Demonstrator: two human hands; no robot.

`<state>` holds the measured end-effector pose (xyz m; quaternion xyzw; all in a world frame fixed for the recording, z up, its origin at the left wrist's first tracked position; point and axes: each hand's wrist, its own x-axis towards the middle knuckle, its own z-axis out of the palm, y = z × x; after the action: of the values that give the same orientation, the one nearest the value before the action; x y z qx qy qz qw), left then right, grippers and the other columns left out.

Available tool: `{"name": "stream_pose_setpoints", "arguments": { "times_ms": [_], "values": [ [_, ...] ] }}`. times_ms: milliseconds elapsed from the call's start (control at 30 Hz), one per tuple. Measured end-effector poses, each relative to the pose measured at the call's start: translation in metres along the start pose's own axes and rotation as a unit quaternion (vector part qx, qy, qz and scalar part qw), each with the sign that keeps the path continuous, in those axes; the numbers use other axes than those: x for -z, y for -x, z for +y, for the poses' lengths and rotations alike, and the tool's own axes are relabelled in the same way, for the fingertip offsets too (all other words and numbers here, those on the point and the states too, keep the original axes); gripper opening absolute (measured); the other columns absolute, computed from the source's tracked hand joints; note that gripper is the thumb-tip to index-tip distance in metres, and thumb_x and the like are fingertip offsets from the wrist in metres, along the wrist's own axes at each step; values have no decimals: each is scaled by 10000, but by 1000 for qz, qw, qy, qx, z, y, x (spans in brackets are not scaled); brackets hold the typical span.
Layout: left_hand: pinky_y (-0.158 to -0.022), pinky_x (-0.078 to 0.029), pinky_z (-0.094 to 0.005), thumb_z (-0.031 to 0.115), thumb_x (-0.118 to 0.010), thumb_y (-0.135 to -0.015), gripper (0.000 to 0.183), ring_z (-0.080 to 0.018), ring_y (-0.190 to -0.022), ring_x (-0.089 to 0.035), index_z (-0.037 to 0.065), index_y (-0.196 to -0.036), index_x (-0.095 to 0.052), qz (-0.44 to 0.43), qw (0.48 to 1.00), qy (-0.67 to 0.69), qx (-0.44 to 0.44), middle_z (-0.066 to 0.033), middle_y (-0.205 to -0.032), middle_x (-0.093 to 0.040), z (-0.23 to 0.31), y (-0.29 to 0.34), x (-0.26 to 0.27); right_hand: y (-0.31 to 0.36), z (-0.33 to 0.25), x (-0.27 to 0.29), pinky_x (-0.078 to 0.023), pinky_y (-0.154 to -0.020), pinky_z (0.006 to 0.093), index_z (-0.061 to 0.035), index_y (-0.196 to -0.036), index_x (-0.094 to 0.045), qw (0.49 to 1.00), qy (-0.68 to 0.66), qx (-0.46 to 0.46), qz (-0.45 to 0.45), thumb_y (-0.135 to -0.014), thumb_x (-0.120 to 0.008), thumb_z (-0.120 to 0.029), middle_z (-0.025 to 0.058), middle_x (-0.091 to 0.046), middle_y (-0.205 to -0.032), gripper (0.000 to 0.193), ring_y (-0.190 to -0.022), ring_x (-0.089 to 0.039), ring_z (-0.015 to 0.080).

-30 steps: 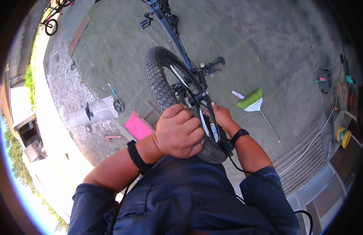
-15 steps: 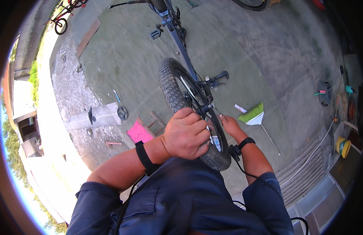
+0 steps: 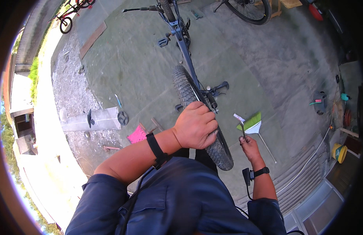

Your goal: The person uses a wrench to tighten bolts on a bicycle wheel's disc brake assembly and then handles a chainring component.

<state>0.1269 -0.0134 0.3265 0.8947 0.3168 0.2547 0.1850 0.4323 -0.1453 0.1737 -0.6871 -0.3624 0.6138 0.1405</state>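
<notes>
An upturned bicycle with a blue-grey frame (image 3: 186, 56) stretches away from me. Its front wheel, with a knobbly black tyre (image 3: 183, 87), tilts close to my body. My left hand (image 3: 196, 126) is closed over the near part of that tyre, thumb toward its right side. Well to the right of the wheel, my right hand (image 3: 249, 149) pinches a slim metal wrench (image 3: 243, 130) that points away from me, touching nothing else. Beyond the wheel lies the handlebar with its black grip (image 3: 224, 85). My left hand and the tyre hide the wheel's hub.
A green-bristled broom (image 3: 254, 120) lies right of the wheel, a white tube (image 3: 239, 117) beside it. Left are a pink-topped stool (image 3: 137, 134) and a round black part (image 3: 122, 117). Another bicycle's wheel (image 3: 252, 9) stands far off; a yellow bucket (image 3: 339, 152) is at right.
My right hand has drawn back from the wheel's hub to the right, carrying the wrench. The wheel has turned and shifted slightly right, with my left hand still on the tyre.
</notes>
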Motion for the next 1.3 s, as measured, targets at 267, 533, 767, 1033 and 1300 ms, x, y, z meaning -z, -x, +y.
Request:
{"name": "stream_pose_setpoints", "arguments": {
  "times_ms": [267, 533, 767, 1033, 1300],
  "values": [
    [-811, -420, -401, 194, -654, -738, 148, -275, -765, -533, 69, -754, -575, -10, 1000, 20, 2, -73, -742, -519, -24, 1, -2, 92, -22, -27, -477, -718, 236, 2, -1068, -665, 993, -114, 41, -10, -894, -711, -209, -12, -629, -843, 277, -760, -555, 73],
    [-934, -415, -439, 212, -601, -884, 226, -336, -997, -566, 38, -1029, -606, 83, 987, -55, 127, -127, -1053, -611, -71, 10, 25, 106, -40, -44, -436, -636, 216, -3, -1131, -661, 985, -161, 59, 34, -869, -738, -234, -47, -558, -749, 358, -691, -506, 50],
    [-842, -463, -440, 251, -570, -916, 251, -383, -983, -570, 23, -1001, -632, 30, 941, -15, 337, -193, -1007, -618, -100, 75, 41, 112, -72, -51, -411, -595, 216, -6, -1122, -668, 991, -94, 81, 56, -843, -760, -233, -58, -512, -693, 371, -638, -473, 46],
    [-787, -480, -494, 371, -525, -933, 396, -440, -897, -614, -15, -961, -606, -150, 886, 64, 434, -266, -922, -643, -97, 148, 25, 115, -80, -59, -394, -599, 211, -14, -1104, -671, 985, -117, 74, 101, -838, -762, -239, -55, -508, -678, 360, -637, -463, 46],
    [-776, -477, -507, 394, -518, -937, 417, -457, -889, -611, -17, -991, -573, -230, 872, 105, 420, -281, -898, -641, -82, 146, 17, 125, -66, -67, -434, -624, 226, -16, -1107, -667, 980, -126, 66, 138, -889, -713, -231, -46, -542, -693, 310, -659, -504, 54]
  ]
}}
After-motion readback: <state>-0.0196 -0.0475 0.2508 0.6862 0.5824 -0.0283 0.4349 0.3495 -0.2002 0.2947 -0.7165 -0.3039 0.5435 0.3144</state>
